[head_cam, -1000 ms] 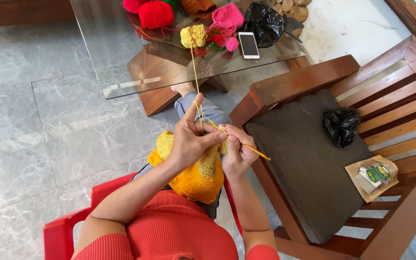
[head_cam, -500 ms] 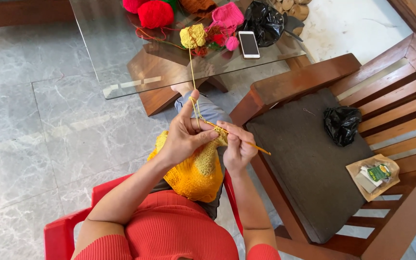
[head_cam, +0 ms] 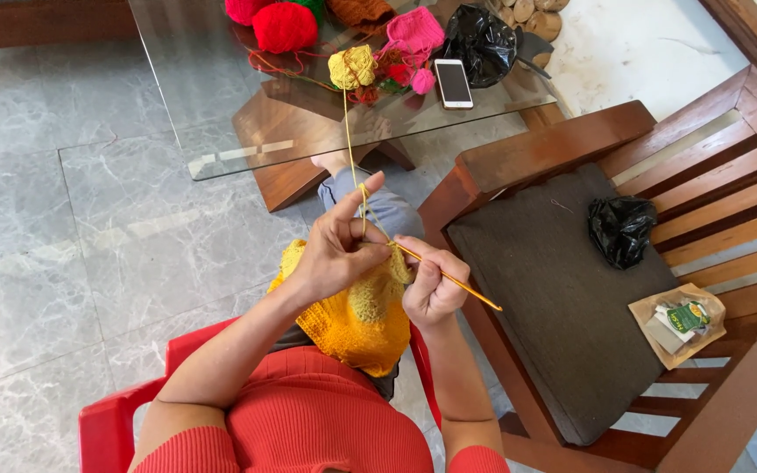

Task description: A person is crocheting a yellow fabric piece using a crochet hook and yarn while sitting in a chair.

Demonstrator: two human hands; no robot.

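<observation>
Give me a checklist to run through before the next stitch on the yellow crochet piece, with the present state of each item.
1. Crochet hook held in the right hand: ok.
2. Yellow yarn strand looped over the left hand index finger: ok.
3. Strand runs free, unsnagged, up to the yellow yarn ball on the glass table: ok.
4. Yellow crochet piece supported on the lap under both hands: ok.
5. Hook tip seated in a loop: cannot tell, fingers hide it.
6. Phone lies apart from the strand: ok.
</observation>
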